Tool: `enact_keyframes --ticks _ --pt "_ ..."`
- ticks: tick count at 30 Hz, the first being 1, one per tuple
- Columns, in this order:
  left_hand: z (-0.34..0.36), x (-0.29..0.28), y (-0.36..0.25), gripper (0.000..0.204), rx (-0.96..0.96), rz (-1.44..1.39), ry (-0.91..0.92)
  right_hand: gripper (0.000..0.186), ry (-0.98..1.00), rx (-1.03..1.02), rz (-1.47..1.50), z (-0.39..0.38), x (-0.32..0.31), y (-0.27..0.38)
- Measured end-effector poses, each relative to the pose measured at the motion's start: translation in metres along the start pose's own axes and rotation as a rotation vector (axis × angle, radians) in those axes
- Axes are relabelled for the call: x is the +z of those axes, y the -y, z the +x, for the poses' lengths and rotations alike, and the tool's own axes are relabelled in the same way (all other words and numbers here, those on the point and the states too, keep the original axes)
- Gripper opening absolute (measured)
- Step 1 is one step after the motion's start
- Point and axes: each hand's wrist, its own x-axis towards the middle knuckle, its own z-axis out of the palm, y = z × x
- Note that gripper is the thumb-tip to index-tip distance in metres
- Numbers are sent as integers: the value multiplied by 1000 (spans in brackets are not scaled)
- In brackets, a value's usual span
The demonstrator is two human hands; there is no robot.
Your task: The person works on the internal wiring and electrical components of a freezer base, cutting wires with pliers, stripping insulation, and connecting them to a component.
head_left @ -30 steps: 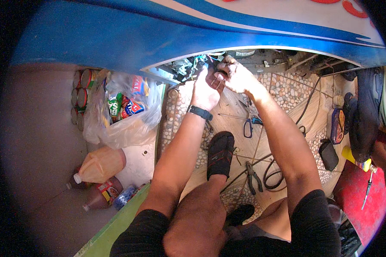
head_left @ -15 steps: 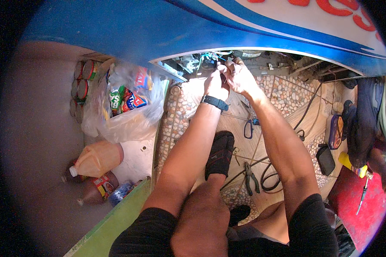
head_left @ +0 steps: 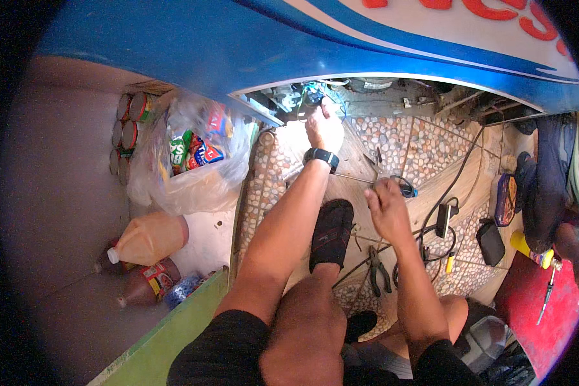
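Observation:
My left hand [head_left: 325, 130], with a dark watch on its wrist, reaches to the opening under the blue panel. Its fingers are closed at a bundle of thin wires [head_left: 315, 93], lit brightly; the fingertips are partly hidden. My right hand [head_left: 388, 209] is low over the tiled floor, thumb apart from the bent fingers. By its fingertips lies a tool with dark loop handles and a blue part [head_left: 406, 188], seemingly scissors; no firm grip on it shows. Dark-handled pliers [head_left: 379, 273] lie on the floor nearer to me.
A blue cabinet panel [head_left: 193, 48] spans the top. Left are a plastic bag of packets [head_left: 196, 183], cans [head_left: 130, 135] and bottles [head_left: 151, 238]. A black cable [head_left: 462, 166] crosses the floor. At right are a black pouch [head_left: 490, 243] and a yellow torch [head_left: 533, 249].
My right hand has left the wires and come down toward me, to the floor. The loop-handled tool has shifted right. My left hand stays at the wires.

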Motion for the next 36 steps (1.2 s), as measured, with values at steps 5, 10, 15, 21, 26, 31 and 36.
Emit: enact_keyframes --ticks 5,10,15,21,26,31,36 --pt "5 -36 -7 39 77 255 325 34 121 108 -219 -59 57 -53" --pt "3 -57 3 46 38 -42 -5 37 226 75 -325 -66 64 -59" --pt "15 -31 7 44 107 -87 -30 35 418 208 -319 -14 33 -4" --pt "15 -44 -10 25 -120 -412 277 28 -207 52 494 100 53 26" --pt "39 -54 2 16 -428 -815 394 45 -165 87 536 153 78 55" --pt "36 -53 -22 4 -532 -860 428 38 -215 33 208 170 68 40" --pt "41 -49 -32 12 -561 -739 364 36 -292 -118 128 170 59 41"
